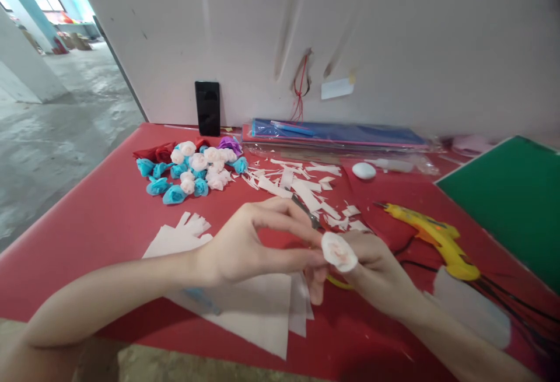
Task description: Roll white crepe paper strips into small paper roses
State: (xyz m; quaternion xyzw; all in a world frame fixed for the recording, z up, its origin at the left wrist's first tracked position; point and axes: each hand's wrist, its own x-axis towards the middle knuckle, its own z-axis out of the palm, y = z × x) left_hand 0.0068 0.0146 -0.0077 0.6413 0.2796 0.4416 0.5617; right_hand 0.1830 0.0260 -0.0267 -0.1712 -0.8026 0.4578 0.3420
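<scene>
A small white paper rose with a faint pinkish centre is held between both hands, above the table. My right hand is closed around its lower part, the grip partly hidden behind the bloom. From the left, my left hand pinches the rose's edge with thumb and index finger. Behind and below the hands is a pair of scissors, its blades and a bit of yellow handle showing. White paper sheets lie under my left forearm, with cut strips at their far edge and a blue pen on them.
Finished blue and white paper roses are piled at the back left. Paper scraps litter the middle. A yellow glue gun with trailing black cords lies right, beside a green board. A phone leans on the wall.
</scene>
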